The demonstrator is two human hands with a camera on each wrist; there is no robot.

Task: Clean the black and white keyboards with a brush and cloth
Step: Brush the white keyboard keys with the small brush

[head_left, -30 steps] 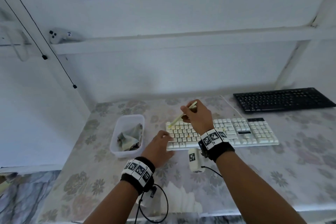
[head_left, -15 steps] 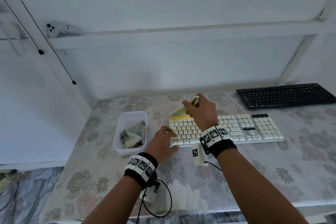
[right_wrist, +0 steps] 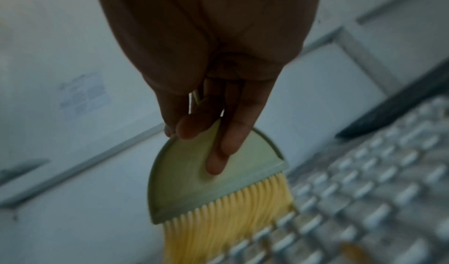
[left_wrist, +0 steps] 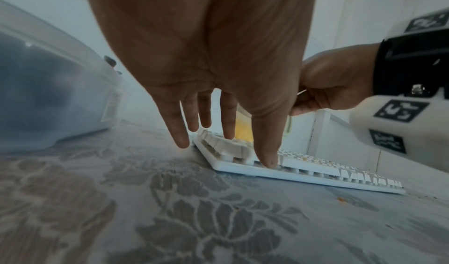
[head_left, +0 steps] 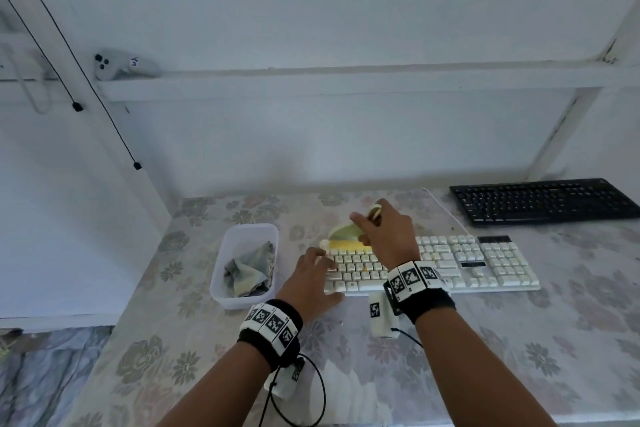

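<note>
The white keyboard (head_left: 460, 263) lies across the middle of the flowered table; the black keyboard (head_left: 540, 201) sits at the back right. My right hand (head_left: 384, 229) grips a pale green brush (right_wrist: 206, 174) with yellow bristles (right_wrist: 233, 220) set on the white keyboard's (right_wrist: 364, 191) top left rows. The brush (head_left: 346, 236) shows beside that hand in the head view. My left hand (head_left: 311, 274) rests with straight fingers (left_wrist: 267, 149) on the left end of the white keyboard (left_wrist: 303, 170), holding nothing. A crumpled cloth (head_left: 249, 270) lies in a clear plastic tub (head_left: 228, 295) left of the keyboard.
A white wall and a shelf ledge (head_left: 346, 80) rise behind the table. A white controller (head_left: 121, 66) sits on the ledge at left. The white keyboard's cable (head_left: 443, 208) runs toward the back. Small orange crumbs (left_wrist: 341, 199) lie near the keyboard's front edge.
My right hand has moved the brush from a tilted hold over the left keys up to the top row, its bristles now flat on the keys. The left hand stays put.
</note>
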